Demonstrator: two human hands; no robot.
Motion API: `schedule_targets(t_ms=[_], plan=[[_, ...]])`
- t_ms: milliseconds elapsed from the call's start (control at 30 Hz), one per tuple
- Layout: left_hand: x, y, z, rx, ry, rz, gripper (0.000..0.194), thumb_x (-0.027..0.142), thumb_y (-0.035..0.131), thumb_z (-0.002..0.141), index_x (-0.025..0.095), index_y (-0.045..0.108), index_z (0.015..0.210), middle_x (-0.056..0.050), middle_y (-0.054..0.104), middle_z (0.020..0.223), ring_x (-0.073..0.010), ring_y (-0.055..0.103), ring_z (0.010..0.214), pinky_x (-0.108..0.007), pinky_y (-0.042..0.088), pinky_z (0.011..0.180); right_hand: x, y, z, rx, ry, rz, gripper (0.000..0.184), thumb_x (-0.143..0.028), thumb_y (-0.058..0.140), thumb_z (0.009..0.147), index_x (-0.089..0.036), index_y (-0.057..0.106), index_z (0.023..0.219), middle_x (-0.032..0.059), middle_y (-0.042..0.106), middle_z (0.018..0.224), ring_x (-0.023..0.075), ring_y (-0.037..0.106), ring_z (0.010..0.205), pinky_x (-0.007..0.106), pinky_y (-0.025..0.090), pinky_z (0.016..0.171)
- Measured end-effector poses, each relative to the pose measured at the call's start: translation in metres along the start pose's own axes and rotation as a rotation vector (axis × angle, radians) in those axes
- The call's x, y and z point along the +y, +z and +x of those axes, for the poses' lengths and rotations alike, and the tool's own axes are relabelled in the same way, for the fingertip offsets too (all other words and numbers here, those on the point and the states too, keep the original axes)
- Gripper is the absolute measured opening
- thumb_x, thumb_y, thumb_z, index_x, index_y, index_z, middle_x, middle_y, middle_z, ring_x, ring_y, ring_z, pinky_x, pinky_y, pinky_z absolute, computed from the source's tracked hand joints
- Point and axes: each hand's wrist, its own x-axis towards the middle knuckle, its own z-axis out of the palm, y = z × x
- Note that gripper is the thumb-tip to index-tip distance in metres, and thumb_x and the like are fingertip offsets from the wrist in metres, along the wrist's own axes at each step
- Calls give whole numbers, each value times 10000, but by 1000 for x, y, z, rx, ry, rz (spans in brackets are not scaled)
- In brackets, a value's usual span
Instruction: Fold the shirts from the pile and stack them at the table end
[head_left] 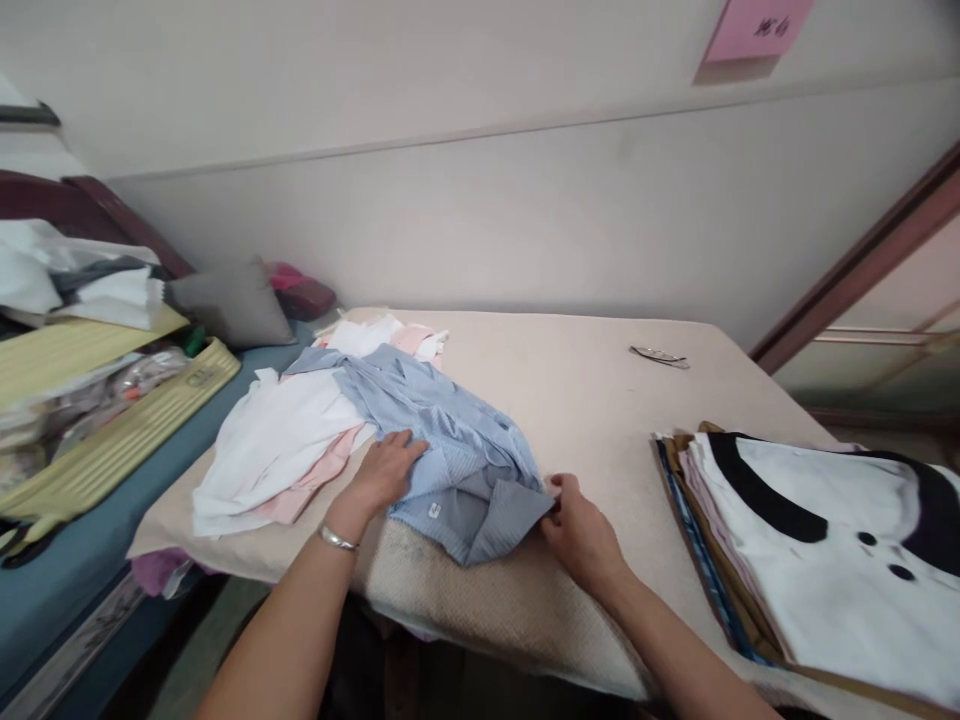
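A blue shirt (450, 420) with fine stripes lies crumpled across the beige-covered table, and its grey-blue inner side shows at the near end. A small white label sits there. Flat on the left side of this shirt rests my left hand (388, 468), fingers stretched out, a silver bracelet on its wrist. My right hand (579, 525) pinches the shirt's right corner between thumb and fingers. Beside the shirt, to the left, are a white garment (274, 450) and a pink garment (319, 475), partly under one another.
A folded stack of clothes (832, 560), white with black trim on top, stands at the right of the table (577, 370). Eyeglasses (660, 356) lie near the back edge. A grey cushion (232, 300) and a yellow bag (150, 425) are on the blue bed at left. A wall rises behind.
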Motion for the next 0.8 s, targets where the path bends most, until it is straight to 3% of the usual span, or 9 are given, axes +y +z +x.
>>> schedule_targets(t_ms=[100,200,300,400,500,567,633,700,800], plan=[[10,8,9,54,-39,56,584,32,441,846,281,594,1352,-150,449,1493,-319,403,1378,-482,382,1066,-1,-2,-6,79,-193,-178,665,-70,437,871,-245,362,1508,146,510,1458,220,661,1030,297,445,744],[12,9,18,16,-51,63,411,69,415,877,217,707,1126,-161,588,1299,-300,450,1324,-459,413,1045,-1,-2,-8,6,-335,-204,496,-77,371,918,-243,550,1350,100,377,1589,230,633,1136,316,479,813],[8,3,22,15,19,-23,344,66,461,806,194,734,971,-137,630,1265,-265,454,1340,-403,377,1110,-2,-6,-5,-44,-358,-56,383,-117,345,954,-216,646,1168,80,477,1525,210,649,1098,326,488,878],[3,-7,17,22,131,-299,270,125,503,734,198,724,871,-89,674,1229,-253,515,1278,-374,370,1120,-1,-28,0,-91,-350,222,364,-153,385,948,-222,667,1168,80,656,1297,205,635,1100,332,464,965],[3,-17,8,-95,70,-783,180,272,540,736,186,691,781,-48,697,875,-226,623,907,-337,491,860,10,-66,3,-200,-283,475,322,-278,435,959,-211,694,1139,78,721,1110,224,622,1085,343,465,975],[7,-19,5,-71,-49,-1147,220,354,592,708,171,675,795,-24,652,775,-183,580,742,-297,472,723,25,-88,7,-245,-196,586,348,-373,433,970,-187,705,1083,82,733,1013,223,641,1001,324,493,899],[13,-15,6,2,-153,-1393,256,380,631,674,159,655,803,-16,631,759,-159,546,696,-280,447,686,41,-99,13,-198,-76,568,396,-381,387,981,-147,705,1009,104,733,919,210,666,881,293,503,792],[19,-8,12,20,-237,-1426,222,376,624,673,164,608,736,-1,590,696,-148,514,657,-271,416,649,53,-98,19,-116,77,362,376,-323,390,965,-122,705,921,131,728,848,207,678,791,292,492,728],[23,4,22,-9,-360,-1106,228,397,588,707,189,530,633,21,507,590,-151,467,605,-266,337,577,57,-84,23,-20,250,-45,284,-302,492,915,-125,710,872,186,729,894,269,694,838,352,478,745]])
